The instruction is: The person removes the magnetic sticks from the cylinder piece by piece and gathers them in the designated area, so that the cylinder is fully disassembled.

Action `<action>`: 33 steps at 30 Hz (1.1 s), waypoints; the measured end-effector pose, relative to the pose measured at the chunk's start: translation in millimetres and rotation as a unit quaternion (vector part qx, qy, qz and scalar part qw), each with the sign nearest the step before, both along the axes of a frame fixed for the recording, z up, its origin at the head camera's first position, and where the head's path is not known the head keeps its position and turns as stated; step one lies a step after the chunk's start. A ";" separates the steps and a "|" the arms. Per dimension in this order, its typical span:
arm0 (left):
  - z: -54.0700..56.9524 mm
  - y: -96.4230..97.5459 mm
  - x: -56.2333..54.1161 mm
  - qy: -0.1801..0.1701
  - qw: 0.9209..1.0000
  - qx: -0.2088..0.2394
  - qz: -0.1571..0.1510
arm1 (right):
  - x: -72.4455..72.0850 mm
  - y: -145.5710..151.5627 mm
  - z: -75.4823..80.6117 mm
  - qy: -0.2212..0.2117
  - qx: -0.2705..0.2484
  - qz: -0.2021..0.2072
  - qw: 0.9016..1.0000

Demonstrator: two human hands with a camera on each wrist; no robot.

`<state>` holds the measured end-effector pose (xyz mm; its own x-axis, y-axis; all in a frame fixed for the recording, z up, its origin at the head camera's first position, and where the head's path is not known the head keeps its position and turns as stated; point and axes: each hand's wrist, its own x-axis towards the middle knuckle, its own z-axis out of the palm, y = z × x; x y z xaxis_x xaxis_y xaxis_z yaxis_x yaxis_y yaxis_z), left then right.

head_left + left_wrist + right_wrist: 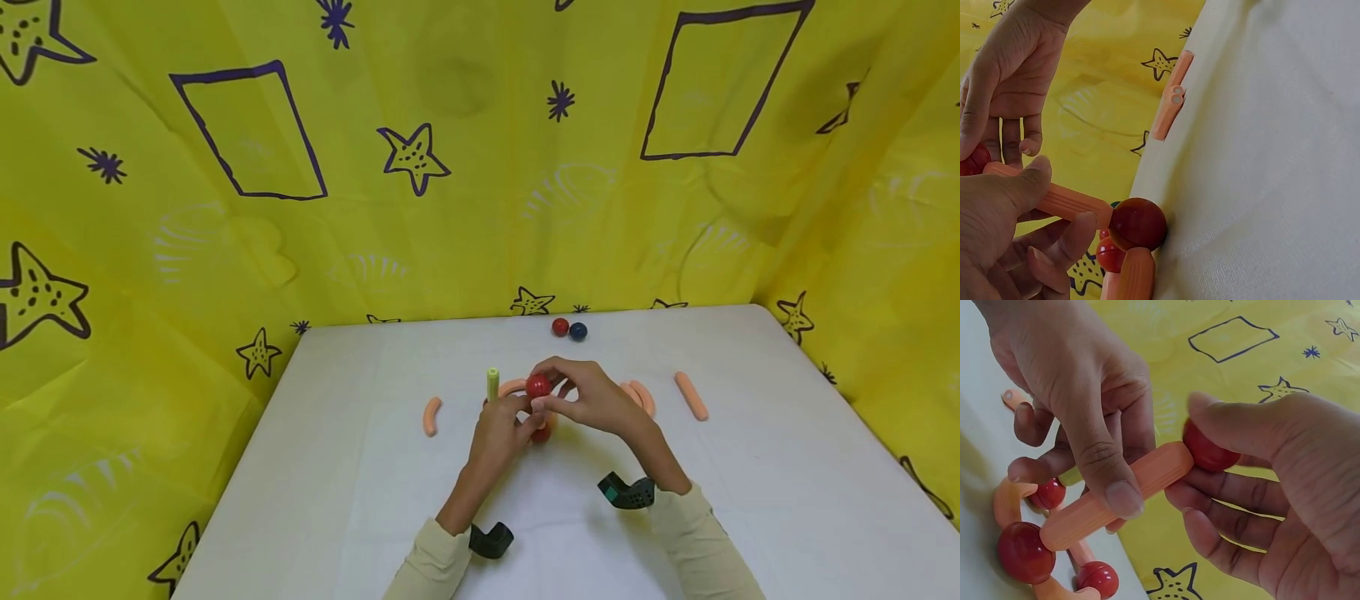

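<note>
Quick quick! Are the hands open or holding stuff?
Left hand: closed, pinching an orange stick.
Right hand: closed, holding the red ball at the stick's upper end.

Head view high, facing forward and down, both wrist views close in, sharing the gripped orange stick [1159, 470]

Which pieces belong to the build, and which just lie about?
Plastic-looking, in the build:
held straight orange rod
red balls, joined curved orange rods
yellow-green rod, seemingly

Plastic-looking, loose:
stray curved orange rods
other straight orange rod
far red ball, blue ball
</note>
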<state>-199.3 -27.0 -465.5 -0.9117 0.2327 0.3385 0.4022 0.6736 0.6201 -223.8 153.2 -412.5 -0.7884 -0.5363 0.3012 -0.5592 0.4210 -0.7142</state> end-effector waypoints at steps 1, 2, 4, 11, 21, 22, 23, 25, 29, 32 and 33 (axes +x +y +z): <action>-0.2 0.0 -0.2 0.001 1.000 -0.002 0.000 | -0.3 0.1 -0.8 0.001 -0.003 -0.004 1.000; 0.0 -0.1 -0.2 0.002 1.000 -0.002 0.001 | -0.5 0.1 -1.4 0.002 -0.009 -0.010 1.000; -0.3 0.0 -0.4 0.003 1.000 -0.004 0.000 | -1.0 0.3 -3.1 0.002 -0.019 -0.022 1.000; -0.7 -0.3 -0.9 -0.007 1.000 -0.003 0.006 | -1.6 -1.4 -5.4 -0.007 -0.038 -0.039 0.999; 0.0 -0.7 -0.3 -0.014 1.000 0.003 0.005 | -5.6 -0.7 -10.0 -0.030 -0.043 -0.067 0.996; 0.1 -0.5 0.1 -0.015 1.000 0.003 0.005 | -6.5 -0.2 -12.0 -0.037 -0.050 -0.074 0.995; 0.2 -0.4 0.5 -0.016 1.000 0.002 0.006 | -7.4 0.1 -14.0 -0.045 -0.060 -0.082 0.994; 0.0 0.3 1.2 -0.019 1.000 -0.004 0.007 | -9.2 0.5 -18.2 -0.061 -0.077 -0.104 0.990; -0.1 0.7 1.8 -0.022 1.000 -0.008 0.011 | -15.7 0.2 -26.7 -0.100 -0.110 -0.159 0.976; 0.3 0.8 1.8 -0.023 1.000 -0.005 0.013 | -24.5 -2.6 -33.4 -0.134 -0.137 -0.201 0.961; 0.5 0.9 1.6 -0.023 1.000 -0.005 0.014 | -28.1 -3.8 -35.4 -0.145 -0.147 -0.215 0.954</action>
